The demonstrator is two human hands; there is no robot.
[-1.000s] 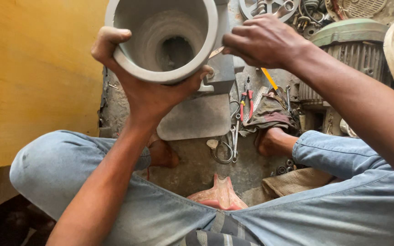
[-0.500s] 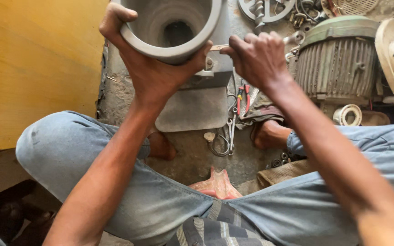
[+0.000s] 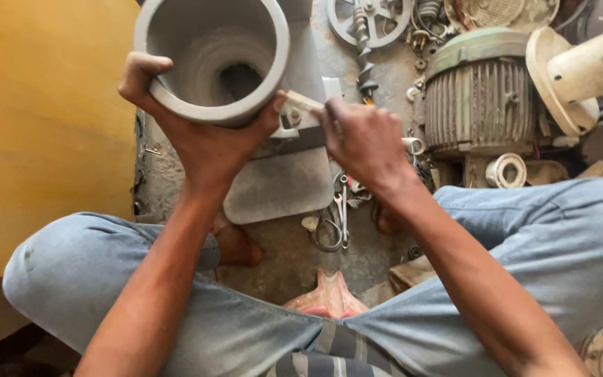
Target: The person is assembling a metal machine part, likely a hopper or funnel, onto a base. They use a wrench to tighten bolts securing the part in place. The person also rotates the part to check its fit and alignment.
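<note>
L hand grips grey cylindrical housing from below; R hand just beside its rim, finned motor beyond R hand.

Grey housing, green ribbed motor, yellow board.

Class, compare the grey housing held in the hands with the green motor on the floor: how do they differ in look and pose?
The grey housing is smooth-walled, while the green motor has a ribbed body. The grey housing is held up in the left hand, its open mouth facing the camera; the green motor rests on the floor among parts, its end capped. The right hand touches the housing's side. Both are round.
</note>
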